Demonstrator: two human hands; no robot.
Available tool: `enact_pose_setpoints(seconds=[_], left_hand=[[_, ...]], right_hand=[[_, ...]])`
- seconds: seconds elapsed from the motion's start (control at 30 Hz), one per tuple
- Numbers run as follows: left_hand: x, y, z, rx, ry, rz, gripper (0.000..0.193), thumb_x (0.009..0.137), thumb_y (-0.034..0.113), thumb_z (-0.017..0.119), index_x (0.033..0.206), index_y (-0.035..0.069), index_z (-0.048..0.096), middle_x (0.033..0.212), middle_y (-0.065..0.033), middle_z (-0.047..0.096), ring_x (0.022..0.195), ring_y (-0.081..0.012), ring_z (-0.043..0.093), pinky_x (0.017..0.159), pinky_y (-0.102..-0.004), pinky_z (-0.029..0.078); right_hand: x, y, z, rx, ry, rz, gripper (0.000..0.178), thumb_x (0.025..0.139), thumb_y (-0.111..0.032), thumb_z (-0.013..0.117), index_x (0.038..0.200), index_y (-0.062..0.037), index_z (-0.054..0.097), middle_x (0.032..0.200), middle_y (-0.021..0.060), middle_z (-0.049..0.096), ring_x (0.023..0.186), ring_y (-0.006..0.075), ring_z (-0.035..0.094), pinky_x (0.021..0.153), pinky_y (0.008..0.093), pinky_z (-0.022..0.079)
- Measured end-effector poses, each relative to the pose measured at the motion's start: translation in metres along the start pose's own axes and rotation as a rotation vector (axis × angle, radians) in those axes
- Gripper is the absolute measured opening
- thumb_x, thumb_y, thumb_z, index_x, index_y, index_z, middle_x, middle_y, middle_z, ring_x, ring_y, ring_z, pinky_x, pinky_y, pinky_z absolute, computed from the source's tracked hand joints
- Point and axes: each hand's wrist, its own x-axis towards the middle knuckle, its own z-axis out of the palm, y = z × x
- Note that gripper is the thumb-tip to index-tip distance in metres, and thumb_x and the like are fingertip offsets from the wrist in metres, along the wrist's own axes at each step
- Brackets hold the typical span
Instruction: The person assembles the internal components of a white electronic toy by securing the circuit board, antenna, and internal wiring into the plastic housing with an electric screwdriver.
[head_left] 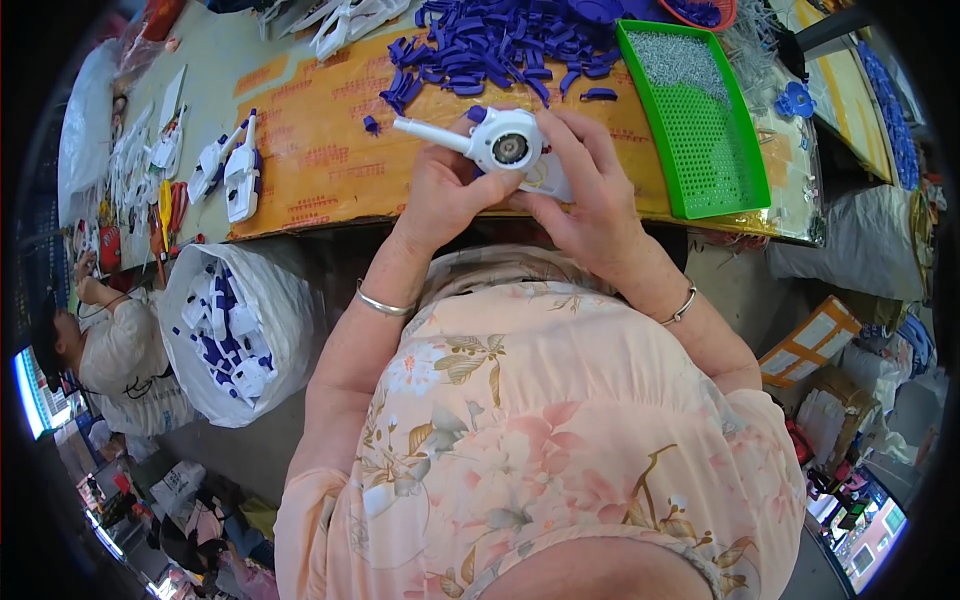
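Between my two hands, over the near part of the table, is a white plastic housing [480, 140] with a long thin spout-like arm pointing left and a round end holding a dark ring with a metallic centre. My left hand [452, 192] grips it from the left, thumb laid along its lower edge. Fingers of my right hand [590, 195] close round its right side. A purple part shows at its top left, partly covered by my fingers. Just beyond lies a heap of purple plastic pieces [500, 50], with one loose purple piece [372, 124] to the left.
A green perforated tray [755, 190] of small metal parts stands at right. White-and-purple assemblies [242, 180] and a yellow screwdriver [165, 205] lie at left. Below the table's left edge hangs a white sack [290, 300] of similar assemblies. Another person [120, 340] sits at far left.
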Motion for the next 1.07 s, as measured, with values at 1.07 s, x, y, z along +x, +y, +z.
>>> enact_pose_setpoints(seconds=[1.07], left_hand=[[-0.004,0.01,0.016,0.044,-0.015,0.114,0.063,0.077,-0.006,0.064,0.134,0.004,0.039,0.12,-0.0059,0.053,0.11,-0.0137,0.053,0.092,-0.0278,0.046]], right_hand=[[0.004,0.002,-0.001,-0.336,0.21,-0.224,0.074,0.054,-0.002,0.07,0.125,-0.0022,0.05,0.111,0.014,0.053,0.1,0.0321,0.05,0.084,0.0416,0.042]])
